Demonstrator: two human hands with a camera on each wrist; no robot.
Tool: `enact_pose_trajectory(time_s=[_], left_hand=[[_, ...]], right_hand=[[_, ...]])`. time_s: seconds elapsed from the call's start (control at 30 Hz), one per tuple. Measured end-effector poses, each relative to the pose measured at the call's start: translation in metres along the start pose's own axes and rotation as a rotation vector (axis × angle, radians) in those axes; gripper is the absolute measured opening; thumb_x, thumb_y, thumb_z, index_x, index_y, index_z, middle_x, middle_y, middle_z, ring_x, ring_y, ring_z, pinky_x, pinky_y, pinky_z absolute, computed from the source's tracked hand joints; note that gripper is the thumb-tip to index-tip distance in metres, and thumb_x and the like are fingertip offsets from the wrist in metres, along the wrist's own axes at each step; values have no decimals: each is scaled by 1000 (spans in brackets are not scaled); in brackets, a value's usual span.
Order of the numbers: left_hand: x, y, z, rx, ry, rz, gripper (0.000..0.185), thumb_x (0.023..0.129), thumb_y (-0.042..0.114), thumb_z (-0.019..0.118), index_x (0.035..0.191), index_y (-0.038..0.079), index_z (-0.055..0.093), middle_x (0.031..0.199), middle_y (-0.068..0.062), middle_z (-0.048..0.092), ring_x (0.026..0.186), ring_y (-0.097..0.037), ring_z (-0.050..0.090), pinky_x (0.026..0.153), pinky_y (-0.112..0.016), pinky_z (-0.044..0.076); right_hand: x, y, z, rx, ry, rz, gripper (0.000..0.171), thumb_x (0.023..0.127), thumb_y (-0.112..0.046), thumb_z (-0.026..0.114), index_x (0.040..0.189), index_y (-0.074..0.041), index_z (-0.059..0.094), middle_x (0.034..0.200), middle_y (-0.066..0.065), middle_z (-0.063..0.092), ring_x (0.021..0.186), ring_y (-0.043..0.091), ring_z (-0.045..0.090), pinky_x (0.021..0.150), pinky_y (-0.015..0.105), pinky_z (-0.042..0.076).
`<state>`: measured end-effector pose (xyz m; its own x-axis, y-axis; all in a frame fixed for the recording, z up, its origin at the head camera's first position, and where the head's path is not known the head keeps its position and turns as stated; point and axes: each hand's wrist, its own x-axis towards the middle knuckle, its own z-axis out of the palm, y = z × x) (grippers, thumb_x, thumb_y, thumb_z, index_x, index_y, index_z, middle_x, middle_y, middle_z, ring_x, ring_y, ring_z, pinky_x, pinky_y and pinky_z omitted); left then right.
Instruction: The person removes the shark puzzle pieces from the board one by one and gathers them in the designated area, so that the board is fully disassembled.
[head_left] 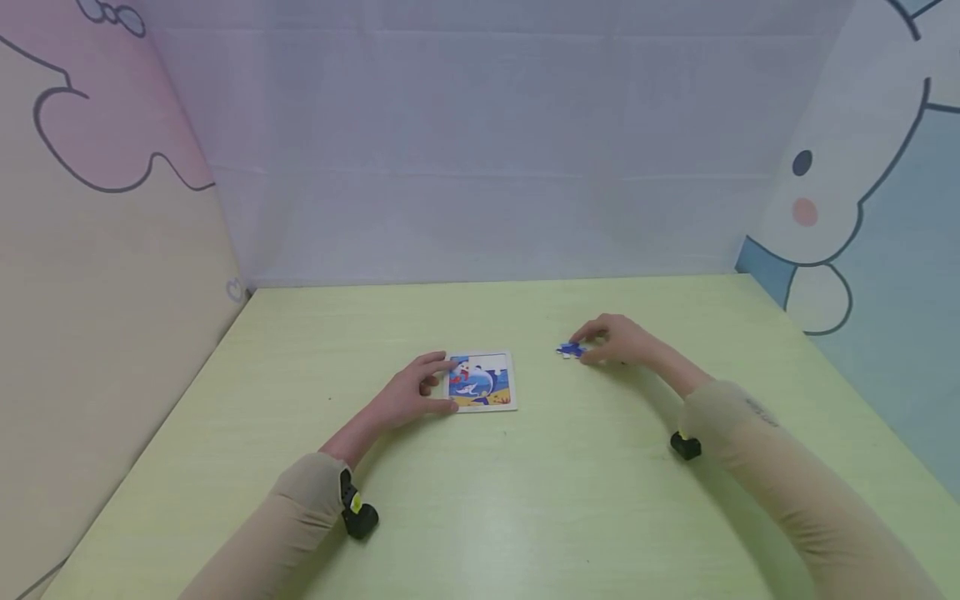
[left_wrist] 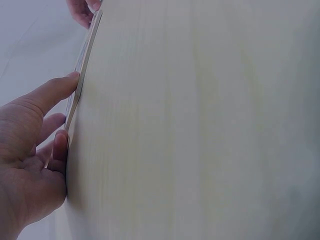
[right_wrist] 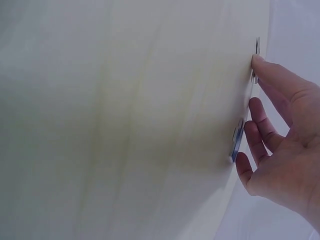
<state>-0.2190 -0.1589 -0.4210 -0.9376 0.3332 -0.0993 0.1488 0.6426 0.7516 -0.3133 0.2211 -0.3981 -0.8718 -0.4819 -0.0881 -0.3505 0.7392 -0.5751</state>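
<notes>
A small square puzzle board point(head_left: 483, 382) with a blue sea picture lies flat in the middle of the pale green table point(head_left: 525, 500). My left hand point(head_left: 438, 387) rests against the board's left edge. In the left wrist view its thumb and fingers point(left_wrist: 60, 145) touch the thin board edge point(left_wrist: 82, 65). My right hand point(head_left: 592, 346) sits to the right of the board over a loose blue puzzle piece point(head_left: 570, 351). In the right wrist view its fingertips point(right_wrist: 257, 62) touch the table beside that blue piece point(right_wrist: 237, 141), which lies flat. A second small piece point(right_wrist: 256, 46) lies just past the index fingertip.
Soft cartoon-printed walls close the table in on the left point(head_left: 112, 250), the back point(head_left: 480, 167) and the right point(head_left: 885, 208). Bare tabletop lies in front of and behind the board. A black camera unit hangs at each wrist point(head_left: 358, 512) point(head_left: 685, 446).
</notes>
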Motion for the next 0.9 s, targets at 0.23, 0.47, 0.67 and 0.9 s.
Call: enact_pose_trajectory(time_s=[0.23, 0.47, 0.67, 0.9], left_hand=[[2, -3, 1, 13, 4, 2, 70, 85, 25, 78, 147, 17, 48, 162, -9, 29, 121, -28, 52, 102, -43, 44], [2, 0, 0, 1, 2, -16, 70, 85, 24, 78, 147, 18, 48, 163, -7, 28, 122, -28, 51, 103, -46, 43], [3, -1, -1, 5, -9, -24, 70, 85, 26, 78, 148, 20, 48, 163, -6, 27, 123, -28, 51, 103, -45, 43], [4, -4, -3, 12, -42, -30, 75, 82, 30, 81, 148, 22, 47, 164, -4, 25, 121, -26, 50, 99, -40, 41]], right_hand=[[-6, 7, -2, 26, 2, -2, 39, 85, -18, 76, 122, -7, 69, 129, 21, 62, 121, 38, 53, 108, 58, 35], [-6, 7, -5, 41, -12, 4, 39, 86, -19, 76, 122, -7, 69, 131, 21, 60, 124, 39, 51, 109, 58, 34], [-7, 6, -5, 59, -10, 10, 38, 86, -18, 76, 122, -7, 69, 130, 21, 59, 123, 38, 51, 109, 57, 35], [-7, 8, -4, 73, -13, 14, 37, 87, -18, 76, 122, -7, 69, 131, 21, 58, 123, 38, 51, 108, 57, 35]])
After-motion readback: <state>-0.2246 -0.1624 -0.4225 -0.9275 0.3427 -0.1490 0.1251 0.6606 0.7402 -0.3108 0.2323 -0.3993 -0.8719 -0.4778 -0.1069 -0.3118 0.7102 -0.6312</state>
